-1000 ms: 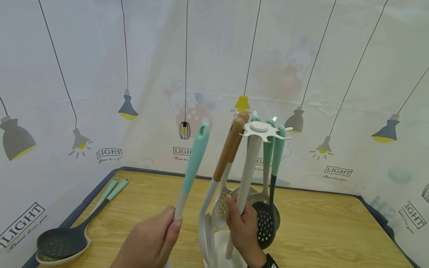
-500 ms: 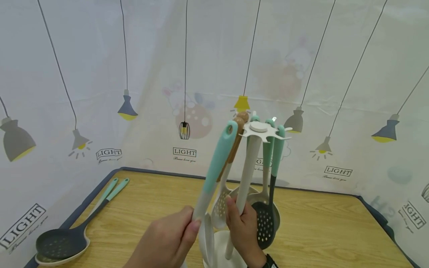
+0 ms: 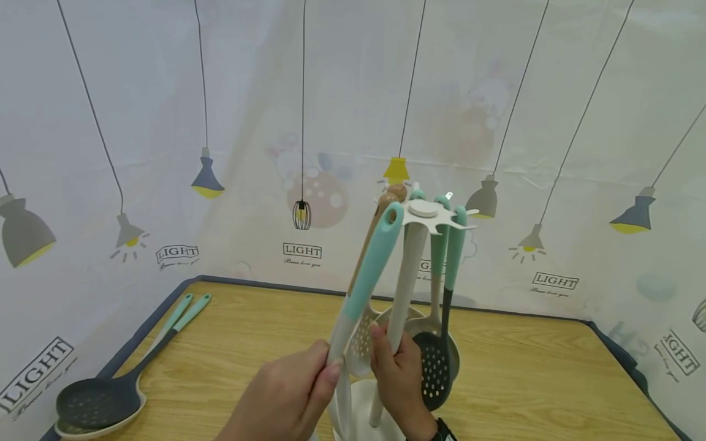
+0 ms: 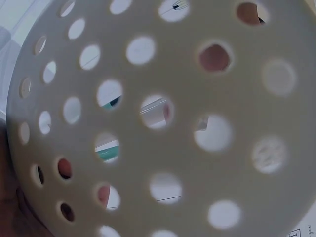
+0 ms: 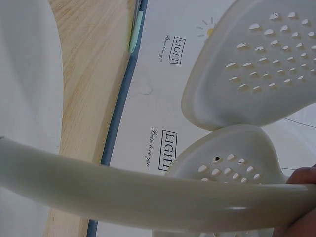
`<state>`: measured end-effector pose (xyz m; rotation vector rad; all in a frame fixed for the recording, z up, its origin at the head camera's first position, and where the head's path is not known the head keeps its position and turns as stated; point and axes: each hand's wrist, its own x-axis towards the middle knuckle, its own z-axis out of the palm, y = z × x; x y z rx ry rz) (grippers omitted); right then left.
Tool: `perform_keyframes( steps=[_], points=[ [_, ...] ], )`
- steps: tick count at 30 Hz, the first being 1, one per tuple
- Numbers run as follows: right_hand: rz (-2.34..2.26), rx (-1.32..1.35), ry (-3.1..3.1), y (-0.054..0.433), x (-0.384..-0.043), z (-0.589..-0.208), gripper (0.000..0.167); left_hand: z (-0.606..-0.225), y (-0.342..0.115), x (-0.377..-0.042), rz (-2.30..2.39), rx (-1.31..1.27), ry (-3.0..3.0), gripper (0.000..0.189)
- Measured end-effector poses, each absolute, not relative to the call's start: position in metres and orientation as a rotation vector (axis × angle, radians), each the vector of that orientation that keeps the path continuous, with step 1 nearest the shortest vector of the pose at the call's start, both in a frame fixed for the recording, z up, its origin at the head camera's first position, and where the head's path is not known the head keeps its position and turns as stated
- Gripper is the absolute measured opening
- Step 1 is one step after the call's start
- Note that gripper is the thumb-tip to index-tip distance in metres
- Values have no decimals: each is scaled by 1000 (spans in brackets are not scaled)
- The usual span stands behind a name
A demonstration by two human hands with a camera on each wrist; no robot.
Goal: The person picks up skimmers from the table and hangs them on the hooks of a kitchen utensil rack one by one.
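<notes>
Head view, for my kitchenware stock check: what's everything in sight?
Wood-grain table: 1, tan, foreground.
Lamp-printed wall sheet: 1, white, background.
Pronged plastic stand: 1, white, centre.
Long mint-handled utensil: 1, mint and grey, left of stand pole.
Brown-handled utensils: 2, brown, on stand.
Hanging mint-handled utensils: 3, mint, on stand.
Perforated skimmer: 1, black and mint, table's left.
Pale utensil: 1, white and mint, partly under skimmer.
Wristband: 1, black, lower edge.
Left hand: 1, bare, gripping long utensil.
Right hand: 1, bare, gripping stand.
</notes>
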<state>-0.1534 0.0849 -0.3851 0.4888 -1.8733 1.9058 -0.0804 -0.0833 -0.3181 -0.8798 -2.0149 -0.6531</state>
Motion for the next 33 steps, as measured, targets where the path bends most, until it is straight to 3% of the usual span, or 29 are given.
perform_keyframes(
  steps=[33],
  points=[
    [1900,553,-1804,85,-155,-387,27,-326,-69,-87,-707,-835,-2053,27]
  ],
)
